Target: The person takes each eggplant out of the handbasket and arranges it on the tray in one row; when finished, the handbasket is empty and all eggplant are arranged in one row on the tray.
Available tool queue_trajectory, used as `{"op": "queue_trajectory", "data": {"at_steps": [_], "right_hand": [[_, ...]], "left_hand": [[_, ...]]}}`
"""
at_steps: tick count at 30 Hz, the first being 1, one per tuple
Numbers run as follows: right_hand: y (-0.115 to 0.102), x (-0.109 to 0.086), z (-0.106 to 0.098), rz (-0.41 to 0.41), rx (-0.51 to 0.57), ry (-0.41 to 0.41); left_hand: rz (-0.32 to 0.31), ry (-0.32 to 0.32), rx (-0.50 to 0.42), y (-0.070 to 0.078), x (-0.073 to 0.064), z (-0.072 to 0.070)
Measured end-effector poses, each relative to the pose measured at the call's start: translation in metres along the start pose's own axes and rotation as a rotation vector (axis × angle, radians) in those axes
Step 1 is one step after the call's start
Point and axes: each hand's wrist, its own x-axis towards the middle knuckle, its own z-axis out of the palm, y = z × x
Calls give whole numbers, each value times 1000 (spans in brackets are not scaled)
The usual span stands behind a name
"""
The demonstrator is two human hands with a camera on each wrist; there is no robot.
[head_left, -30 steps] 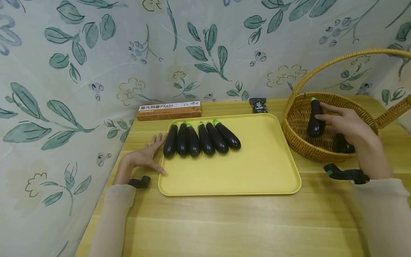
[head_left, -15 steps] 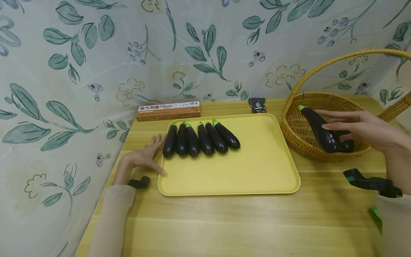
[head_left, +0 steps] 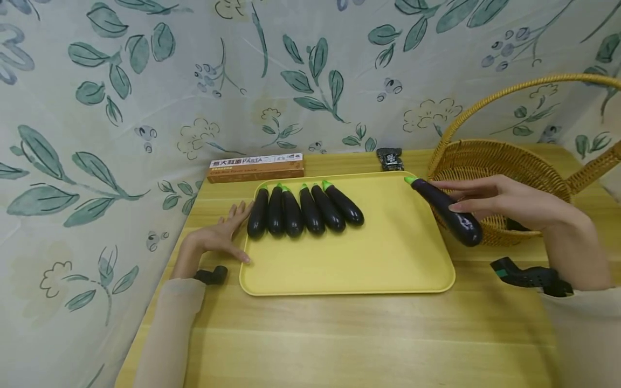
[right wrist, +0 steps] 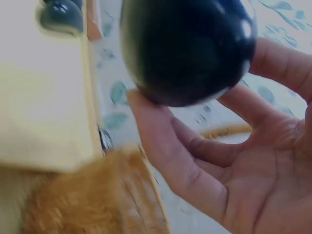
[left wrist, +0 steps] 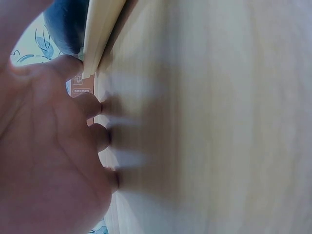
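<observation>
My right hand (head_left: 524,207) pinches a dark eggplant (head_left: 448,210) between thumb and fingers, tilted with its green stem end toward the back left. It hangs over the gap between the yellow tray (head_left: 388,264) and the wicker basket (head_left: 495,148). In the right wrist view the held eggplant (right wrist: 190,48) fills the top, its round end toward the camera. At the tray's left edge rests my left hand (head_left: 218,234), fingers spread, thumb touching the rim. Several eggplants (head_left: 293,215) lie side by side on the tray's left half. The left wrist view shows the fingertips (left wrist: 101,137) on the table.
Behind the tray stand a pasta box (head_left: 255,168) and a small black packet (head_left: 390,159). The basket's tall handle (head_left: 533,83) arches up at the right. Inside the basket another dark eggplant (head_left: 516,225) is partly hidden by my right hand. A patterned cloth (head_left: 310,70) hangs behind.
My right hand has lifted the eggplant out of the basket and carried it left to the tray's right edge. The left hand and the eggplants on the tray have stayed put.
</observation>
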Motion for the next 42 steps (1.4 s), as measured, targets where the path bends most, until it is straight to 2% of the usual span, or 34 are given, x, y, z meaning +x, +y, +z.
{"op": "queue_trajectory", "data": {"at_steps": [8, 15, 21, 29, 42], "right_hand": [[-32, 55, 32, 12, 59, -20], [-41, 109, 56, 26, 127, -28], [-42, 138, 73, 69, 151, 2], [-34, 160, 89, 48, 226, -31], [-35, 157, 97, 42, 239, -57]], "left_hand": [[-7, 5, 12, 0, 0, 0], [-5, 2, 9, 1, 0, 0], [4, 2, 9, 1, 2, 0], [1, 2, -17, 0, 0, 0], [-11, 4, -8, 1, 1, 0]]}}
